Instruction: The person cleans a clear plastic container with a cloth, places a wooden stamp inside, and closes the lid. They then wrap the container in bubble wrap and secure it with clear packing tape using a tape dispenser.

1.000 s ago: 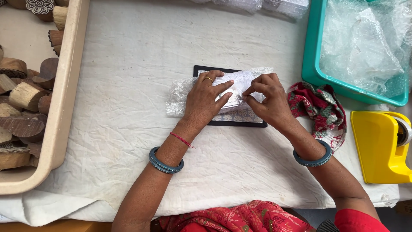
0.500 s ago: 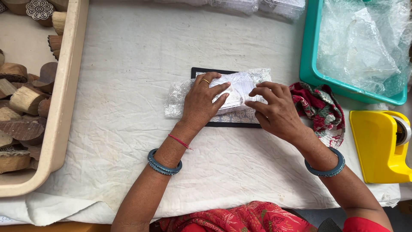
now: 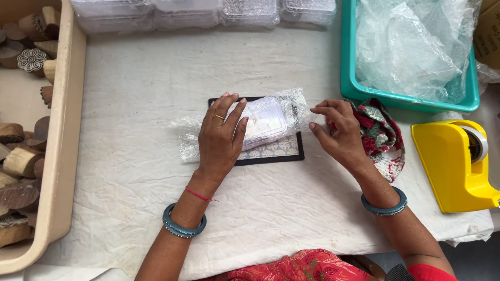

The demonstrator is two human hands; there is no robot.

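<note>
On a cloth-covered table (image 3: 130, 93), beside a beige tray (image 3: 73, 130) of carved wooden blocks (image 3: 21, 161), the left hand (image 3: 221, 138) lies flat, fingers spread, pinning a bubble-wrapped bundle (image 3: 263, 122) to a dark pad (image 3: 276, 153) (apparently to steady it), while the right hand (image 3: 338, 132) pinches the wrap's loose end; a yellow tape dispenser (image 3: 453, 166) sits right.

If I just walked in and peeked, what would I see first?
Right in the middle, the left hand presses flat on a bubble-wrapped packet lying on a dark-edged mat, while the right hand pinches the wrap's end. On the right sits a bright yellow tape dispenser, with a green tub of clear plastic above it. On the left, a beige tray holds carved wooden blocks.
</note>
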